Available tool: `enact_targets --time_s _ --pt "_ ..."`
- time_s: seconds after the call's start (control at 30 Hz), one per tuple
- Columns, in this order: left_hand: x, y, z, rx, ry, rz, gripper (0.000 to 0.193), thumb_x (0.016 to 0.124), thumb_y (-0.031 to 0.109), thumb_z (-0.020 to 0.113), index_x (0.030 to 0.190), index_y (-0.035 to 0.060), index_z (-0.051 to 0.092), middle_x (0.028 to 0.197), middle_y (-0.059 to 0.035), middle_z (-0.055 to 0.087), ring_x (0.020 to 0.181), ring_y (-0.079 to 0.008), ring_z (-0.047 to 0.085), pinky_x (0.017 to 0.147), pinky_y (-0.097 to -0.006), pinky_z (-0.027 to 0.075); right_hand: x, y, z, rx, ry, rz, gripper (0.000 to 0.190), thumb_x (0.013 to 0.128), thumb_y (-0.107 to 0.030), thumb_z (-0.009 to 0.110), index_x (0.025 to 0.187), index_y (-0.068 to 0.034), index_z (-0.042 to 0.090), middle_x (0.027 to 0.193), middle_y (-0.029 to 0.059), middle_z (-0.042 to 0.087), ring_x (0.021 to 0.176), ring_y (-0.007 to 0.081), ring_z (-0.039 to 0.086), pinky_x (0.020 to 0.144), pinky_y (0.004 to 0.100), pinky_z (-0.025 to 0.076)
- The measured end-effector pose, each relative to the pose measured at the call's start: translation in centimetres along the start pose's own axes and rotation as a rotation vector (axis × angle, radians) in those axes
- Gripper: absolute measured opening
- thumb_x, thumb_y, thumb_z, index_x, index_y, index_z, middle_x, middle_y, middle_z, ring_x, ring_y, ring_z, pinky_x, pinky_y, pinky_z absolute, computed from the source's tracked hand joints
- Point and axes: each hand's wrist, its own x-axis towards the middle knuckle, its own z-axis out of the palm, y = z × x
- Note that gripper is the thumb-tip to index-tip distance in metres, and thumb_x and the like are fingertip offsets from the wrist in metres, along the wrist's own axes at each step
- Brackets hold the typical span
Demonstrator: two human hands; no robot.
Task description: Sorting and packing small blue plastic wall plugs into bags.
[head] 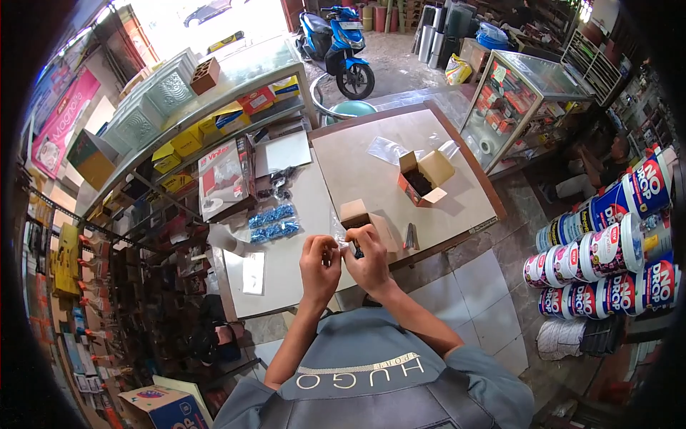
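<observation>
My left hand [320,265] and my right hand [368,260] are close together above the table's near edge. Their fingertips pinch the top of a small clear plastic bag [341,231], and its lower part is mostly hidden by the hands. Just beyond my right hand stands an open cardboard box [358,212] with its flaps up. Farther off is a second open box [423,179], orange outside, with dark small pieces inside. Left of my hands lie clear packs of blue small parts [273,224], with dark packs [280,182] behind them.
A bundle of slim sticks or pens [411,237] lies near the right edge of the table [353,155]. Flat clear bags [386,149] rest at its far side. A white packet [253,273] lies front left. Glass cases [528,102], stacked paint pails [605,246] and a seated person [595,166] are to the right.
</observation>
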Motion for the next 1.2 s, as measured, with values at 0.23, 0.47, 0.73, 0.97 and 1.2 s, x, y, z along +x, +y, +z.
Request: enact_targets --time_s 0.23,0.47,0.73,0.97,1.2 --pt "-0.5 0.7 1.7 0.088 -0.073 -0.014 0.019 0.085 -0.005 0.068 0.100 0.0011 0.057 0.091 -0.0091 0.057 0.065 -0.0167 0.056 0.057 -0.0309 0.049 -0.6 1.6 -1.3 0.079 0.005 0.187 0.014 0.086 0.000 0.068 0.096 -0.003 0.058 0.081 0.0100 0.057 0.066 0.0215 0.059 0.061 0.0348 0.049" --pt "-0.9 0.3 1.6 -0.039 -0.028 -0.109 0.022 0.086 -0.002 0.073 0.101 0.0014 0.058 0.093 -0.0079 0.059 0.074 -0.0133 0.059 0.061 -0.0277 0.051 -1.0 1.6 -1.5 0.083 -0.110 0.218 0.016 0.086 0.001 0.068 0.098 -0.003 0.058 0.081 0.0102 0.057 0.066 0.0217 0.060 0.060 0.0348 0.049" --pt "-0.6 -1.3 -0.2 0.014 0.100 0.042 0.022 0.086 -0.005 0.070 0.102 0.0010 0.057 0.092 -0.0076 0.058 0.073 -0.0126 0.059 0.065 -0.0272 0.051 -0.7 0.2 0.1 0.083 -0.107 0.081 0.024 0.085 0.003 0.072 0.104 -0.004 0.058 0.093 0.0049 0.050 0.066 0.0097 0.049 0.060 0.0259 0.044" --pt "-1.1 -2.8 -3.1 0.023 0.179 0.131 0.020 0.083 -0.008 0.069 0.096 0.0011 0.057 0.082 -0.0100 0.056 0.071 -0.0213 0.060 0.066 -0.0305 0.051 -2.2 -1.4 3.0 0.202 -0.134 0.208 0.026 0.088 0.002 0.071 0.109 -0.004 0.057 0.101 0.0075 0.052 0.066 0.0128 0.056 0.060 0.0287 0.048" --pt "-2.4 -4.4 -5.7 0.078 0.053 0.198 0.026 0.077 -0.013 0.072 0.090 0.0090 0.077 0.096 -0.0071 0.048 0.076 -0.0191 0.058 0.066 -0.0298 0.051 -2.8 -1.9 4.4 0.146 -0.062 0.093 0.022 0.085 0.004 0.069 0.103 -0.003 0.059 0.085 0.0072 0.053 0.066 0.0164 0.056 0.060 0.0309 0.048"
